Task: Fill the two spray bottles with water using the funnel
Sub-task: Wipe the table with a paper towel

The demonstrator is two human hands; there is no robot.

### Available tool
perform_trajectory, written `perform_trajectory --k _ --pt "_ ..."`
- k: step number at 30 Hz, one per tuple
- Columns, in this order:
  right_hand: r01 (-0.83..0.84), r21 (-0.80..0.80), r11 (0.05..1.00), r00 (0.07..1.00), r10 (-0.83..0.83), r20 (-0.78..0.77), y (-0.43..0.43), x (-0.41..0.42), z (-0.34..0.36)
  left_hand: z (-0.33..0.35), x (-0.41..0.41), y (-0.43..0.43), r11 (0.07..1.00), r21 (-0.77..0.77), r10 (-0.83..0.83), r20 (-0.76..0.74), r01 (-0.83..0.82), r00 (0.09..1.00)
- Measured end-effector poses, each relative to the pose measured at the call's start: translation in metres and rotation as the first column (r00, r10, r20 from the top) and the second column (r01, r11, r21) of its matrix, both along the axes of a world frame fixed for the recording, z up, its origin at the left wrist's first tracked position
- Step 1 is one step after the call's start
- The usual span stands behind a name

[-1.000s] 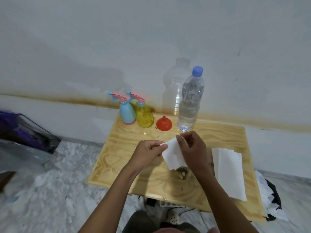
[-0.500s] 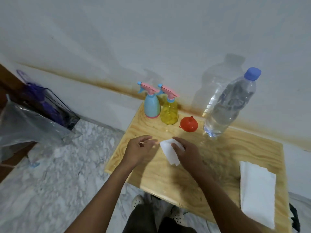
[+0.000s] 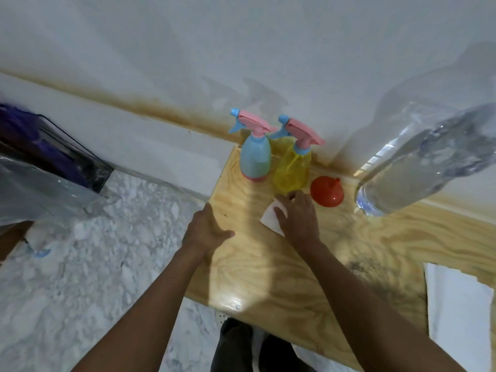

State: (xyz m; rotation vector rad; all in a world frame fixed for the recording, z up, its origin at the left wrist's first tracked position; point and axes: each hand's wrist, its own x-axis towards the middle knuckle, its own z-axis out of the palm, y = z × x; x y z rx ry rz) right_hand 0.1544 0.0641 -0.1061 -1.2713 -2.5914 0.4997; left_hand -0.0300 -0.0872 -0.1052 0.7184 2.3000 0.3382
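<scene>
Wooden table (image 3: 268,277): left hand (image 3: 206,232) rests at its left edge, fingers relaxed, holding nothing; right hand (image 3: 298,216) presses a white tissue (image 3: 268,218) flat under straight fingers, just before the yellow spray bottle (image 3: 292,170); blue spray bottle (image 3: 255,159) touching beside it; sprayer heads on both; red funnel (image 3: 326,191) right of these 2; water bottle (image 3: 418,167) far right.

No text, label, brand or number is showing legibly on the blue spray bottle (image 3: 255,159), yellow spray bottle (image 3: 291,174), funnel (image 3: 326,196), water bottle (image 3: 418,162) or worktop (image 3: 268,264).
</scene>
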Motion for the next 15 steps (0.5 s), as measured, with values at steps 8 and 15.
perform_trajectory --k 8,15 --pt "0.092 0.171 0.981 0.995 -0.097 0.023 -0.009 0.007 -0.010 0.004 0.001 0.004 1.000 0.022 0.019 0.036 -0.020 0.999" --pt "0.022 0.003 1.000 0.997 -0.022 0.074 -0.030 0.005 -0.019 0.002 0.003 0.006 0.999 0.016 0.032 0.031 -0.033 0.999"
